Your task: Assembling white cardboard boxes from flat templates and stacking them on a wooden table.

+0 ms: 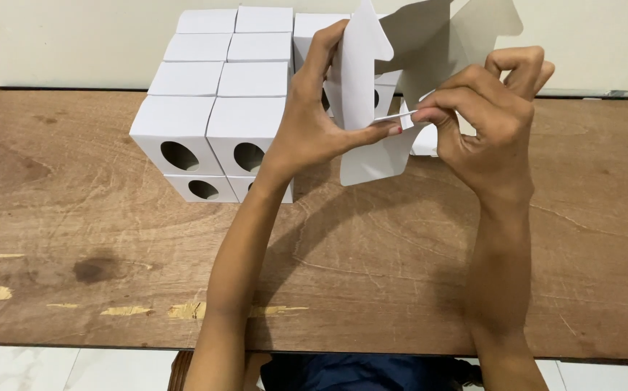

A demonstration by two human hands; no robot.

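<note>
Both my hands hold a flat white cardboard box blank (pixel 372 65) up above the wooden table (pixel 111 239). My left hand (pixel 314 108) grips its left panel, thumb and fingers pressed on either side. My right hand (pixel 491 119) pinches a thin folded edge of the same blank between thumb and forefinger. The blank's flaps stick up and out toward the wall. Behind my left hand stands a stack of finished white boxes (pixel 213 108), each with an oval hole in its front.
The box stack sits two layers high at the back of the table against a pale wall (pixel 75 36). More white boxes (pixel 424 141) show partly behind the blank. The table's near edge (pixel 75 346) meets a white tiled floor.
</note>
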